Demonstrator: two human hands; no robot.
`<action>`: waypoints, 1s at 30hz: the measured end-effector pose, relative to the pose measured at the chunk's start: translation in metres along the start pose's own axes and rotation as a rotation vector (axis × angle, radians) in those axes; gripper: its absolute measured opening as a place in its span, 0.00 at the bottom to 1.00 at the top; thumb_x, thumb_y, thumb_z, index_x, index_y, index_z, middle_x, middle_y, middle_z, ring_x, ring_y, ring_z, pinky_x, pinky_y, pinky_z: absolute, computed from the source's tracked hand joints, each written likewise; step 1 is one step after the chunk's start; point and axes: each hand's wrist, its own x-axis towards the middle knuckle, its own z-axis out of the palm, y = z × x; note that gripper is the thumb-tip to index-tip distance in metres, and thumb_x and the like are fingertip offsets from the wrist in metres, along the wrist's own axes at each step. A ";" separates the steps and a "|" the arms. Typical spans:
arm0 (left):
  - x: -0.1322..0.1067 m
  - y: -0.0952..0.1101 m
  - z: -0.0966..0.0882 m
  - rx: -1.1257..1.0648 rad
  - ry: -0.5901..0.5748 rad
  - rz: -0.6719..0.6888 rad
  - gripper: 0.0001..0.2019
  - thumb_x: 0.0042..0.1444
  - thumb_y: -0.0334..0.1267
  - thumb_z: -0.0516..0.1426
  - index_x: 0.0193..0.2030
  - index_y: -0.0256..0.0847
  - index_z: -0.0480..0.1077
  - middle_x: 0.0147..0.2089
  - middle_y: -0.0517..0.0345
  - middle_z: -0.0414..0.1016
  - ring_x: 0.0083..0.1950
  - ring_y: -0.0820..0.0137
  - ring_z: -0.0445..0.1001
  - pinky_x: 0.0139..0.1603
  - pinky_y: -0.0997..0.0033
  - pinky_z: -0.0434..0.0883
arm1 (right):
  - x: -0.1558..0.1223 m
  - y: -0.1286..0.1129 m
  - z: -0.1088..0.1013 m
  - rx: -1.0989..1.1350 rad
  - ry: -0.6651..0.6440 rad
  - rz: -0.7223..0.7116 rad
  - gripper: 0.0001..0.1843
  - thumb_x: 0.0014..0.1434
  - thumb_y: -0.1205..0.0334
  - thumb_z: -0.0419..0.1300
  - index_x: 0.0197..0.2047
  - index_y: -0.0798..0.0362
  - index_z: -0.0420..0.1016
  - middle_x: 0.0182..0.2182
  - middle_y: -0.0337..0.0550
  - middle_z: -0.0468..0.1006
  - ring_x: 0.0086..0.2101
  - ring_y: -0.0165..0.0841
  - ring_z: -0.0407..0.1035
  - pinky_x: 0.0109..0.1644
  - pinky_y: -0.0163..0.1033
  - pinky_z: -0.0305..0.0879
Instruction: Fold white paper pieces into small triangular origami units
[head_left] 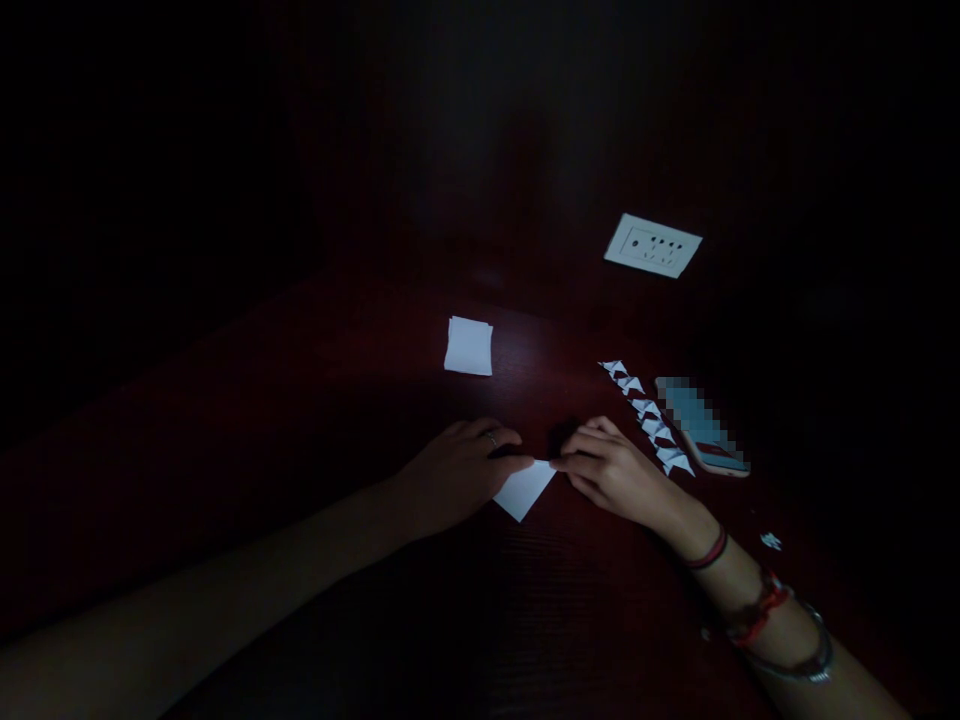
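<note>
A small sheet of white paper (pixel 525 490) lies on the dark red table, one corner pointing toward me and its far edge straight like a fold. My left hand (pixel 469 470), with a ring on one finger, presses the far edge with its thumb, the other fingers curled above. On the right end of that same edge rest the fingertips of my right hand (pixel 607 465), bent and close together. Between the two hands only a short stretch of the edge shows. The paper's left part is hidden under my left hand.
A stack of square white paper (pixel 469 347) sits farther back. To the right runs a row of several folded paper pieces (pixel 649 415) beside a phone (pixel 701 425). White scraps (pixel 770 541) lie near my right forearm. A socket panel (pixel 653 245) is on the back wall.
</note>
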 end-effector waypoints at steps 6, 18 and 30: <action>0.002 -0.002 0.003 0.000 0.008 -0.002 0.16 0.57 0.33 0.48 0.52 0.51 0.60 0.51 0.60 0.62 0.52 0.64 0.57 0.47 0.64 0.57 | -0.005 0.003 -0.002 0.007 -0.043 0.032 0.10 0.53 0.70 0.52 0.37 0.53 0.72 0.32 0.42 0.69 0.35 0.32 0.62 0.45 0.42 0.51; 0.003 -0.002 0.005 -0.001 0.032 0.005 0.18 0.54 0.30 0.49 0.51 0.50 0.60 0.51 0.58 0.62 0.51 0.64 0.59 0.47 0.64 0.58 | 0.004 -0.004 -0.003 0.067 -0.053 0.018 0.19 0.54 0.71 0.49 0.48 0.48 0.67 0.33 0.41 0.68 0.36 0.32 0.60 0.44 0.41 0.51; 0.001 -0.006 0.006 0.055 0.015 0.008 0.17 0.54 0.30 0.50 0.50 0.52 0.62 0.50 0.60 0.62 0.51 0.64 0.58 0.47 0.64 0.58 | 0.001 -0.001 -0.006 0.089 -0.079 0.011 0.17 0.53 0.71 0.49 0.44 0.49 0.70 0.34 0.41 0.69 0.37 0.33 0.61 0.45 0.42 0.50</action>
